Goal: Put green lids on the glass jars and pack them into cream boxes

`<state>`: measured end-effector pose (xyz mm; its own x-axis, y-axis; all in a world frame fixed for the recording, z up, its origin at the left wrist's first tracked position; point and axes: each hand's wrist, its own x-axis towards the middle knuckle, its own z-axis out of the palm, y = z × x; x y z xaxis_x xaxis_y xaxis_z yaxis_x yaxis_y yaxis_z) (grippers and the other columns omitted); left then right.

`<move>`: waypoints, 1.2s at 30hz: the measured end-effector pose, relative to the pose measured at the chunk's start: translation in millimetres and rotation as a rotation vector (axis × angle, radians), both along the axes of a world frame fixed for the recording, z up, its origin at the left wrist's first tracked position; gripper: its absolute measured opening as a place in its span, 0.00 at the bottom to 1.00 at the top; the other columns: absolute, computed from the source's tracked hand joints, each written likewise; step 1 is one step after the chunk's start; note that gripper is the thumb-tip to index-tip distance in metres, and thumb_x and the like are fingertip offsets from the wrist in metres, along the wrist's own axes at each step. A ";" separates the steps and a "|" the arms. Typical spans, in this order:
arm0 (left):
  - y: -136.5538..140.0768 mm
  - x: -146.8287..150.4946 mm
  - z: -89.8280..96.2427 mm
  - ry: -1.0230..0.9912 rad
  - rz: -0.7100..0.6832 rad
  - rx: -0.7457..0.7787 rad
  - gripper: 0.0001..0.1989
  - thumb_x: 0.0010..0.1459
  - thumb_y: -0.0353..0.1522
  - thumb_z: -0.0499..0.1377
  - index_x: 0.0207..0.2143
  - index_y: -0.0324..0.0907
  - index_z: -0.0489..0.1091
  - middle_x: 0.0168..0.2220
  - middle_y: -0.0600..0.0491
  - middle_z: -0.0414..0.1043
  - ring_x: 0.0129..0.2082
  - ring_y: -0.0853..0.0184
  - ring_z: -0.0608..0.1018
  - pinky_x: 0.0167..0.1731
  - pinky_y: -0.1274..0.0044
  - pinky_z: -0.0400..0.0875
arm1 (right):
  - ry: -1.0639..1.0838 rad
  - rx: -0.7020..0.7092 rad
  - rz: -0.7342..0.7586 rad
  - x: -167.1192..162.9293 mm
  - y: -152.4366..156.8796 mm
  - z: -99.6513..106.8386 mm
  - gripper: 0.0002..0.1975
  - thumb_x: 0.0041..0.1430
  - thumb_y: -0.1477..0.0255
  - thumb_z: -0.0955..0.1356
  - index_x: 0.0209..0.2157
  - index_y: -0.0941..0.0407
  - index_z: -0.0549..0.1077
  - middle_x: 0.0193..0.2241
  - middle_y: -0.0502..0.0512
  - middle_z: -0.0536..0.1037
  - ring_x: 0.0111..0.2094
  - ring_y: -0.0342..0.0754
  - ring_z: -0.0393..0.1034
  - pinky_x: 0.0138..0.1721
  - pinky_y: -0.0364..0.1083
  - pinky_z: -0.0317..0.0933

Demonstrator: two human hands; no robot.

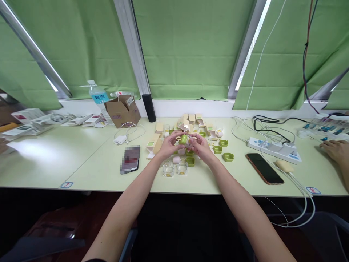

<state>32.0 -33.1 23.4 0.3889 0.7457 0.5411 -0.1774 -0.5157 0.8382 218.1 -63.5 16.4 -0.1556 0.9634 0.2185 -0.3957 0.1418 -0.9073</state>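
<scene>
A small green case (183, 139) with a pale loop on its left side is held between my two hands above the table. My left hand (171, 144) is closed on its left part, fingers and thumb pinching it. On the other side my right hand (201, 146) grips its clear-looking right end. Just below the hands lie two clear plastic shells (168, 170), a pinkish-white small cylinder (176, 159) and a green open shell (190, 161). More green shells (228, 157) are to the right. Behind are several small cream boxes (183, 124).
A blurred-out phone (130, 160) and white charger (120, 139) lie left; a cardboard box (122, 112) and black cylinder (148, 108) stand behind. Rightward are a phone (264, 169), a power strip (274, 150) with cables, and another person's hand (335, 149).
</scene>
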 end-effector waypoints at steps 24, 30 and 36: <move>74.7 3.8 21.3 0.716 0.775 0.036 0.21 0.60 0.39 0.59 0.56 0.45 0.68 0.53 0.40 0.73 0.54 0.49 0.75 0.54 0.59 0.69 | 0.021 0.160 -0.124 11.0 0.3 1.6 0.28 0.57 0.54 0.77 0.56 0.41 0.67 0.42 0.49 0.79 0.42 0.53 0.80 0.42 0.54 0.77; 101.7 40.5 41.9 1.145 0.845 -0.131 0.35 0.63 0.52 0.53 0.63 0.37 0.61 0.59 0.29 0.72 0.62 0.39 0.72 0.58 0.55 0.62 | 0.045 0.174 -0.172 11.6 3.2 2.2 0.21 0.58 0.52 0.76 0.49 0.44 0.73 0.44 0.50 0.79 0.39 0.50 0.80 0.40 0.51 0.78; 112.8 63.9 48.4 1.242 0.862 -0.190 0.46 0.60 0.57 0.53 0.68 0.32 0.52 0.56 0.28 0.75 0.62 0.39 0.72 0.59 0.57 0.57 | 0.073 0.173 -0.213 11.1 3.9 1.0 0.21 0.56 0.51 0.77 0.46 0.46 0.75 0.39 0.49 0.78 0.38 0.51 0.80 0.43 0.53 0.78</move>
